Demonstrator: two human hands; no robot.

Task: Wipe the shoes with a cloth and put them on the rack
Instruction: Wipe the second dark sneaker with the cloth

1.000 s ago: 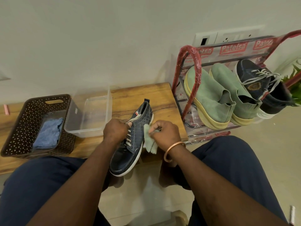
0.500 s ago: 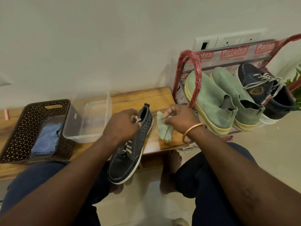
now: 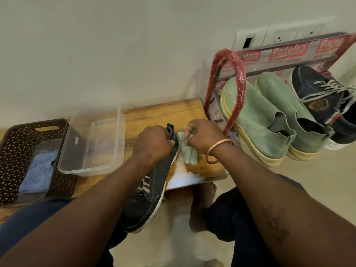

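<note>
From my end the dark shoe [image 3: 152, 195] runs heel-away, toe toward me, heel over the tabletop [image 3: 161, 114]. My left hand [image 3: 154, 143] is wrapped round the heel collar, and my right hand [image 3: 204, 137] pinches the green cloth [image 3: 189, 154] just beside it. The rack [image 3: 236, 87] sits off right, nearer the cloth hand, I reckon.

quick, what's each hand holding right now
Left hand: closed, gripping the heel end of the dark shoe.
Right hand: closed, pinching the green cloth.
</note>
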